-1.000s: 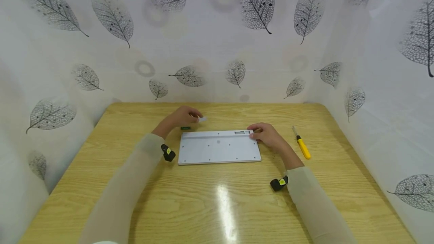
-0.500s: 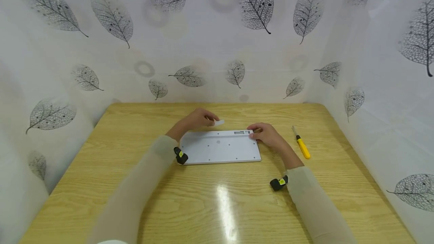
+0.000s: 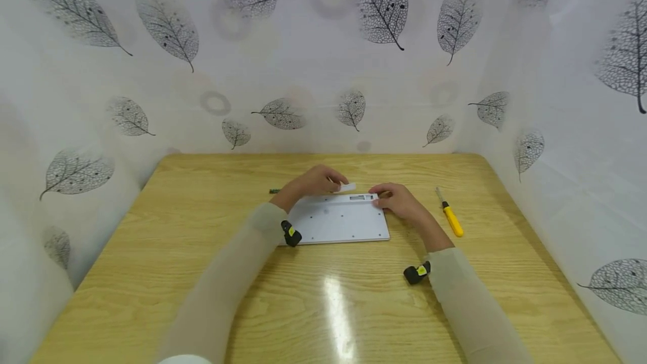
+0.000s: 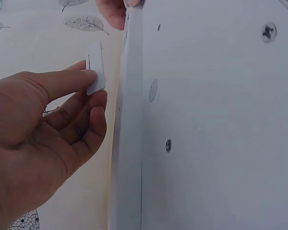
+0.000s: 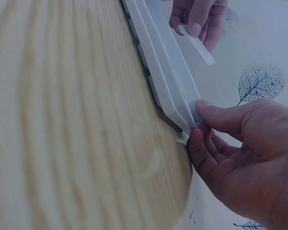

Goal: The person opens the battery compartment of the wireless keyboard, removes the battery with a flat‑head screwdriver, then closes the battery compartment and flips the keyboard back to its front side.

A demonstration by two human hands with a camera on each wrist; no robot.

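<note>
A white keyboard [image 3: 349, 223] lies face down on the table, screws dotted over its back. Near its far right corner, a small battery compartment [image 3: 357, 198] shows uncovered. Between thumb and fingers, my left hand [image 3: 319, 180] pinches a thin white battery cover [image 3: 347, 187], held just beyond the keyboard's far edge and apart from it; the left wrist view shows the cover [image 4: 96, 69] on edge. My right hand [image 3: 396, 200] grips the keyboard's far right corner, thumb on the back and fingers at the edge, as the right wrist view shows. My left forearm hides the keyboard's left end.
A screwdriver [image 3: 451, 218] with a yellow handle lies right of my right hand. Behind my left wrist, a small green battery-like thing [image 3: 274, 190] is partly hidden. A leaf-printed cloth [image 3: 313, 72] stands round the wooden table [image 3: 202, 206].
My left hand has moved right along the keyboard's far edge with the battery cover, closer to the compartment. The right hand and the keyboard have stayed in place.
</note>
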